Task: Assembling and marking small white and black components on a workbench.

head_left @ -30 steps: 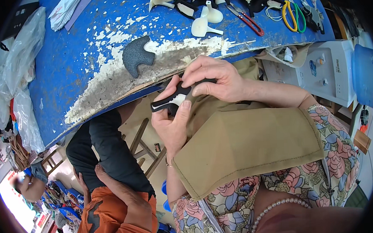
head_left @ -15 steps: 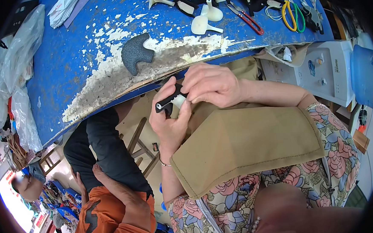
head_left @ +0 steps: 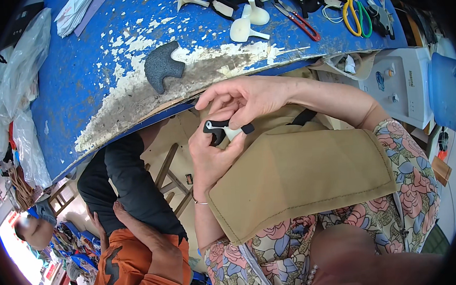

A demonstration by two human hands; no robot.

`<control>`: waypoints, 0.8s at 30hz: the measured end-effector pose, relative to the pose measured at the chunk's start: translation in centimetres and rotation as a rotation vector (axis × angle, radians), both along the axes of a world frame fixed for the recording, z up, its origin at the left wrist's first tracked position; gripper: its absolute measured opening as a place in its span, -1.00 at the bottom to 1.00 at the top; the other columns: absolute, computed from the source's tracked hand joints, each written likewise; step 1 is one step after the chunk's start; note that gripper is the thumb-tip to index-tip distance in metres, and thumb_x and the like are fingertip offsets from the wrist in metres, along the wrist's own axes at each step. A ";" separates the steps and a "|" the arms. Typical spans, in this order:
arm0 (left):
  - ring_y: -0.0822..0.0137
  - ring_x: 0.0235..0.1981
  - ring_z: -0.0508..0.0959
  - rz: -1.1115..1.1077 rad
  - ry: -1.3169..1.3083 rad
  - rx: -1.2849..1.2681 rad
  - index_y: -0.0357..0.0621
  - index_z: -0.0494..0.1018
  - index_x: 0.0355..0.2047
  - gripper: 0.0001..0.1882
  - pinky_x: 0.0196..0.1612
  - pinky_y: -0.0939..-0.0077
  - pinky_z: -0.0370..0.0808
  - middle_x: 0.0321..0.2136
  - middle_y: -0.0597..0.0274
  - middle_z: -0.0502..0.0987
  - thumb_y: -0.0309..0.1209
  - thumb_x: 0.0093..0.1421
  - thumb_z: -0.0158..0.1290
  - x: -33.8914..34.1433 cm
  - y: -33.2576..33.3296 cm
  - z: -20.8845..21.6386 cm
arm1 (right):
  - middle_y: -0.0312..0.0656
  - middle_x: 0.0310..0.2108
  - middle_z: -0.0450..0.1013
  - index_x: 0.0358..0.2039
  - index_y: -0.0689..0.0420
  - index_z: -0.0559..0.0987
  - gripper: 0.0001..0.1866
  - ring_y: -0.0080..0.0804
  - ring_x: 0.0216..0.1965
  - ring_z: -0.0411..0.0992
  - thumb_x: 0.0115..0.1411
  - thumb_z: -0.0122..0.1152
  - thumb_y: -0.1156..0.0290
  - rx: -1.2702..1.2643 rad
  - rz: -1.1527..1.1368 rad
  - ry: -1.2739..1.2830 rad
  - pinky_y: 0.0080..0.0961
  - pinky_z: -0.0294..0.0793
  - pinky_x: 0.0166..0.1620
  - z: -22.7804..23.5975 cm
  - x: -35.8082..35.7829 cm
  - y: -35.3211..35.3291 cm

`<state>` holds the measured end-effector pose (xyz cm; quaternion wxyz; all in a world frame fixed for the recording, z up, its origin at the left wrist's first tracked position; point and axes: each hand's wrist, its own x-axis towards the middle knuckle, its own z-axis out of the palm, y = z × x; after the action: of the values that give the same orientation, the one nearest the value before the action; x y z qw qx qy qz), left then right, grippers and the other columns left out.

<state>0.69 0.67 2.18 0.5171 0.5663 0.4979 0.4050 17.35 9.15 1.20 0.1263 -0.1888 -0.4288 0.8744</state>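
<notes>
Just past the table's front edge, above my lap, my left hand [head_left: 207, 157] is closed round a small white plastic part with a black cover [head_left: 234, 134]. A round hollow end of the part points left, white shows in its middle, and a black flap sticks out at the right. My right hand [head_left: 261, 94] reaches over from the right with curled fingers, its thumb pressed on the part's upper side. Its fingertips lie over my left fingers, which hide some of the part. On the table beyond lies a dark grey foam piece [head_left: 162, 68] with a notched outline.
The worn blue table [head_left: 93, 67] holds white plastic parts [head_left: 241, 31], black covered parts [head_left: 225, 8], red-handled pliers [head_left: 304, 25] and yellow-and-green scissors [head_left: 355, 18]. A person in orange [head_left: 136, 268] sits at my left. A water dispenser [head_left: 391, 83] stands at the right.
The part has turned in my left hand, and more of its white middle shows. My right hand has shifted left over it, thumb now on top.
</notes>
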 end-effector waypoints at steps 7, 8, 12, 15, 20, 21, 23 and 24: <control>0.39 -0.13 0.47 0.180 -0.318 -0.132 -0.37 0.31 -0.02 -0.49 -0.07 0.53 0.41 -0.11 0.12 0.45 -0.63 -0.04 0.11 -0.7 0.4 -1.0 | -0.20 -0.13 0.42 0.01 0.19 0.36 -0.46 -0.41 -0.04 0.36 -0.03 0.28 0.52 0.449 -0.363 -0.013 -0.48 0.31 0.04 -0.3 0.8 -0.9; 0.39 -0.12 0.46 0.207 -0.347 -0.136 -0.37 0.29 0.01 -0.47 -0.07 0.54 0.41 -0.09 0.11 0.43 -0.63 -0.03 0.11 -1.0 0.4 -1.3 | -0.26 -0.19 0.44 -0.04 0.14 0.42 -0.47 -0.41 -0.08 0.36 -0.09 0.31 0.51 0.881 -0.454 -0.032 -0.49 0.33 -0.01 -0.2 1.0 -0.8; 0.37 -0.06 0.42 0.198 -0.381 -0.197 -0.36 0.21 0.08 -0.40 -0.08 0.53 0.43 0.00 0.08 0.36 -0.64 -0.02 0.08 0.2 1.0 -0.7 | -0.26 -0.33 0.42 -0.23 0.14 0.52 -0.65 -0.31 -0.20 0.35 -0.12 0.26 0.60 1.077 -0.566 -0.113 -0.46 0.35 -0.15 -1.3 0.4 -2.0; 0.27 0.05 0.34 0.087 -0.506 -0.424 -0.31 0.03 0.21 -0.30 0.03 0.44 0.38 0.14 0.05 0.18 -0.65 0.03 -0.02 -0.2 1.7 2.1 | -0.32 -0.40 0.43 -0.28 0.15 0.54 -0.73 -0.49 -0.39 0.37 -0.06 0.24 0.61 0.597 -0.630 -0.104 -0.58 0.36 -0.30 -0.7 0.7 -2.0; 0.22 0.10 0.32 0.101 -0.526 -0.180 -0.32 0.10 0.18 -0.45 0.14 0.38 0.24 0.10 -0.02 0.28 -0.42 0.20 -0.06 -0.9 1.6 -0.8 | -0.34 -0.39 0.44 -0.18 0.23 0.48 -0.73 -0.70 -0.48 0.35 0.07 0.21 0.54 -0.379 -0.414 0.142 -0.77 0.32 -0.43 -0.6 1.0 -1.8; 0.22 0.08 0.34 0.092 -0.612 -0.095 -0.35 0.20 0.12 -0.52 0.13 0.39 0.25 0.07 -0.06 0.32 -0.45 0.20 -0.07 -0.2 1.2 -1.6 | -0.31 -0.35 0.46 -0.13 0.29 0.44 -0.70 -0.66 -0.44 0.39 0.13 0.18 0.47 -0.374 -0.360 0.205 -0.73 0.40 -0.36 -2.3 0.9 -2.1; 0.23 0.05 0.37 0.198 -0.529 0.038 -0.36 0.35 -0.06 -0.67 0.11 0.38 0.27 0.04 -0.07 0.34 -0.44 0.19 -0.01 0.7 1.2 -2.6 | -0.29 -0.34 0.46 -0.10 0.29 0.43 -0.69 -0.63 -0.41 0.40 0.15 0.15 0.45 -0.328 -0.393 0.128 -0.70 0.42 -0.30 -0.9 0.4 -2.3; 0.24 0.03 0.38 0.271 -0.562 0.052 -0.36 0.39 -0.12 -0.70 0.10 0.37 0.27 0.03 -0.06 0.36 -0.42 0.20 0.00 1.0 1.2 -2.7 | -0.28 -0.32 0.46 -0.08 0.28 0.43 -0.69 -0.61 -0.39 0.42 0.18 0.12 0.44 -0.278 -0.430 0.051 -0.68 0.44 -0.25 -0.4 0.3 -2.3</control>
<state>1.69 1.91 -0.48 0.5612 0.3738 0.3960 0.6233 17.65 6.82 0.78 0.2930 -0.2693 -0.2513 0.8823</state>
